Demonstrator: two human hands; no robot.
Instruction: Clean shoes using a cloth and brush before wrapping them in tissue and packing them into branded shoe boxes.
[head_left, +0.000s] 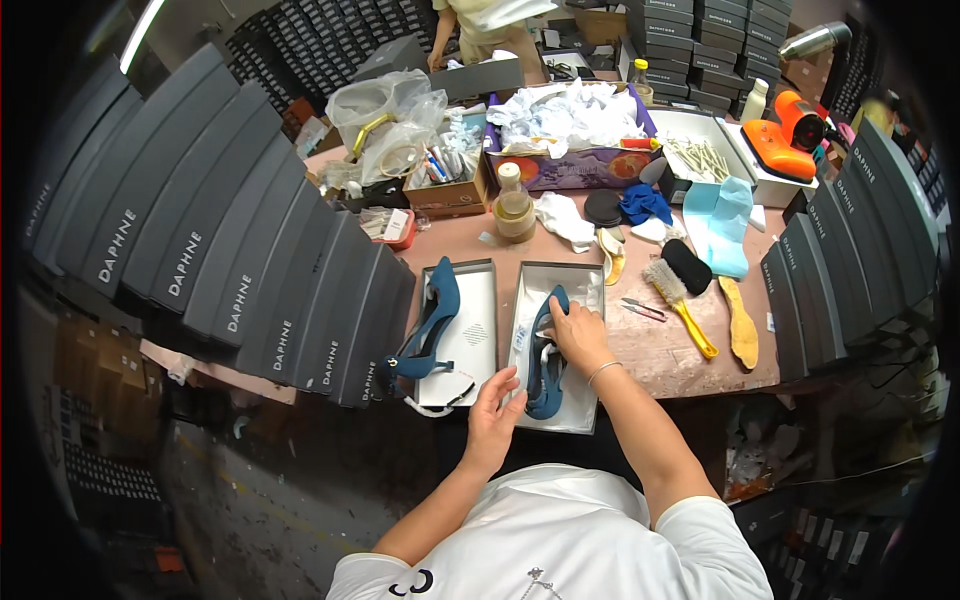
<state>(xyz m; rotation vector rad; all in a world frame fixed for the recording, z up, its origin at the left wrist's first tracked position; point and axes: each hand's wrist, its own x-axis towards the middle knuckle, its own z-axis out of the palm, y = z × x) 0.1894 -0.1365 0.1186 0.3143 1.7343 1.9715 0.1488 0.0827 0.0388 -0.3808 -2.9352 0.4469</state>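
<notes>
A blue high-heeled shoe [548, 385] lies inside a grey open shoebox [575, 418] lined with white paper. My right hand [582, 338] reaches into this box, its fingers closed on the toe end of the shoe. At the box's left edge is my left hand [493, 415], thumb and fingers apart with nothing between them. To the left, a second blue high-heeled shoe [437, 318] rests on its side over the box lid [476, 300], a strap with a round ornament at its heel end. A small white card [445, 388] lies near that shoe.
Stacked grey shoeboxes flank the table on the left [210, 240] and right [822, 280]. A yellow-handled brush [688, 312], small snips [645, 309] and an insole-shaped piece [739, 325] lie at right. Behind are a liquid bottle [514, 205], a paper-filled box [565, 172] and an orange device [780, 150]. Another person [480, 25] stands beyond.
</notes>
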